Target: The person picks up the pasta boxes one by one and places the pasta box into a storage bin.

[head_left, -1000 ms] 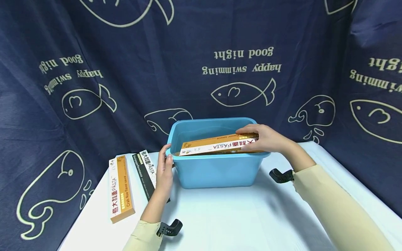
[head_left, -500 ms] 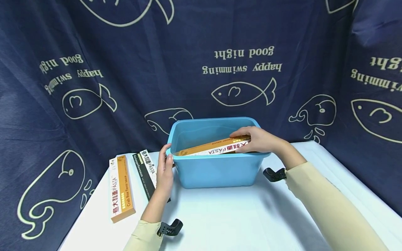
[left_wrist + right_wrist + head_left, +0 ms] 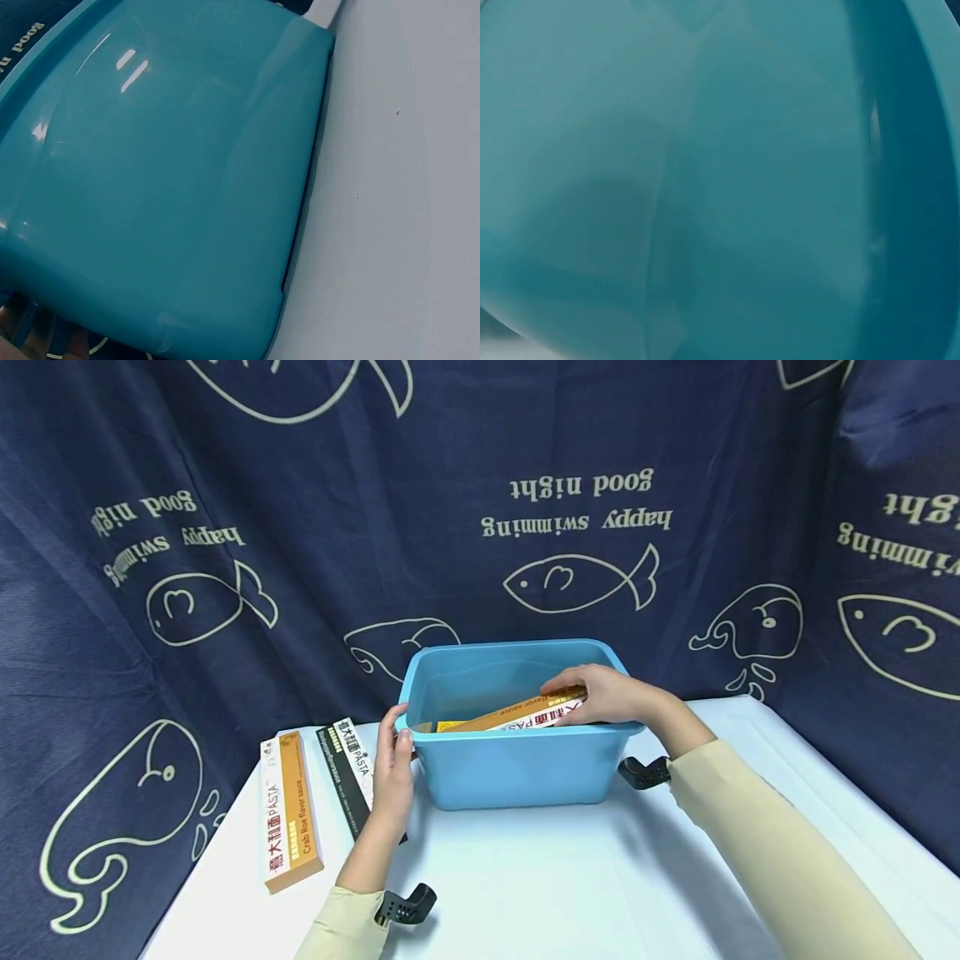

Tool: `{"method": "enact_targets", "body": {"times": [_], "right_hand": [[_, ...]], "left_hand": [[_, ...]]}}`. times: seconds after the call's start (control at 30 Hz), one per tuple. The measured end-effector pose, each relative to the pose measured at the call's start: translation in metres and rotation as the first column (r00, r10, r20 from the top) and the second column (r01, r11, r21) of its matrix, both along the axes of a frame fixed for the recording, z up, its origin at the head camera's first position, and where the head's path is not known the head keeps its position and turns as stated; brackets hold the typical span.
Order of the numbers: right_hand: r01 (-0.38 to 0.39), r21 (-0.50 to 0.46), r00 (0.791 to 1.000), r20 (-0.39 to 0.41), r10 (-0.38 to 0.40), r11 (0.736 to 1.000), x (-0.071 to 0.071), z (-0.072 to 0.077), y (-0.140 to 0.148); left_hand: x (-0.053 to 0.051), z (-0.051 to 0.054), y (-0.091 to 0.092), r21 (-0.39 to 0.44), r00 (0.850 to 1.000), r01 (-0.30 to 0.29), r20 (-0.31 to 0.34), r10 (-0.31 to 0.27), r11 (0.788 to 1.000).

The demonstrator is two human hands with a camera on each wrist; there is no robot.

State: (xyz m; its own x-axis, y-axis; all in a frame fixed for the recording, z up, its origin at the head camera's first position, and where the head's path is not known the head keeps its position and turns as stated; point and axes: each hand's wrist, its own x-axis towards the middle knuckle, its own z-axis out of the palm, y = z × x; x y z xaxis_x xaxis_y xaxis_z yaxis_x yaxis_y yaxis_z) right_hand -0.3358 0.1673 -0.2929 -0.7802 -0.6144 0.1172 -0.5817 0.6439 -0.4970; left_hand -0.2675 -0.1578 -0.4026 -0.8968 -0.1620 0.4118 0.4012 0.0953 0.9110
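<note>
A light blue plastic bin (image 3: 517,772) stands on the table, and its wall fills both wrist views. At its left rim my left hand (image 3: 392,768) grips the corner, thumb toward the front. In the left wrist view, part of that hand (image 3: 45,337) shows at the bottom left. My right hand (image 3: 611,695) reaches over the right side and holds one end of an orange and white pasta box (image 3: 510,715). The box lies slanted inside the bin, its left end lower and hidden by the front wall. The right wrist view shows only the bin wall (image 3: 757,165), not the hand.
Left of the bin lie an orange and white pasta box (image 3: 290,810) and a black and white pasta box (image 3: 343,772), partly behind my left forearm. Inside the bin, a yellow edge (image 3: 450,726) shows. A dark blue patterned curtain (image 3: 450,568) hangs behind the table (image 3: 525,877).
My right hand has moved left and slightly down, carrying the orange and white pasta box deeper into the bin. A yellow edge now shows at its left. The left hand stays put.
</note>
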Motion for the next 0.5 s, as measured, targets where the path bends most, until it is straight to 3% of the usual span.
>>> {"method": "enact_targets", "body": {"times": [0.2,0.5], "right_hand": [[-0.031,0.045,1.0,0.001,0.031,0.998,-0.0033,-0.0023,-0.0016],[-0.031,0.035,0.999,0.03,0.03,0.999,-0.0028,-0.0043,-0.0002]], "left_hand": [[0.0004,-0.0008,-0.0011,0.006,1.0,0.002,-0.003,-0.002,1.0],[-0.0007,-0.002,-0.0017,0.007,1.0,0.013,-0.017,-0.013,1.0]]}}
